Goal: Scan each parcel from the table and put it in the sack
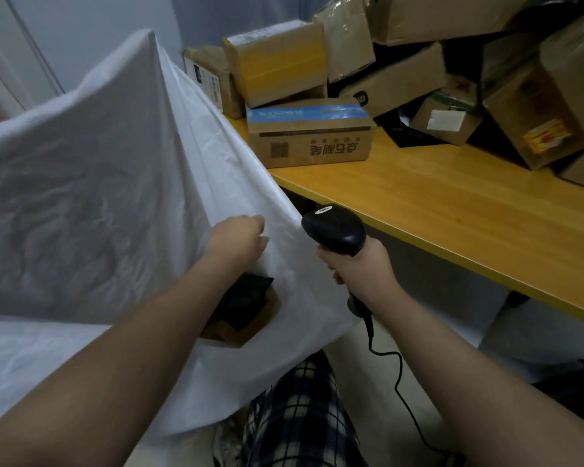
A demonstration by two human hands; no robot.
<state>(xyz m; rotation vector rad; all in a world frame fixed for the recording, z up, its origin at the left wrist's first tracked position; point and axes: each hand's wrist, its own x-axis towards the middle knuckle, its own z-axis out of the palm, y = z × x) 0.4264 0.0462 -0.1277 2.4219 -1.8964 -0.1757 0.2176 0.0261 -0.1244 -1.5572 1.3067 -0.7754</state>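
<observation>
The left grip (240, 237) is curled round a fold of the white sack (98, 163) at its right rim and holds that edge up, so the mouth gapes toward the person. Through the opening below the left forearm a dark parcel (246, 298) shows, lying on a brown one deep in the sack. The right grip (358, 267) is wrapped tightly round the handle of the black scanner (334, 230), head up and tilted to the far left, its cable (398, 375) trailing down to the near side.

The unscanned parcels are all on the tabletop (452, 203), far and right of both grips. The closest is the blue-topped box (311, 136), which sits just beside the sack's rim at the tabletop's left end. Its long axis runs left to right, and its printed side with a square code faces the person. Behind and to the right of it, a pile of boxes (486, 79) leans in a loose heap.

The right grip is nearer the box, and the scanner probably only needs to swing up and far toward the printed side. The box lies up and right of the left grip, which looks the likelier one to lift it, though letting go would likely slacken the mouth.
</observation>
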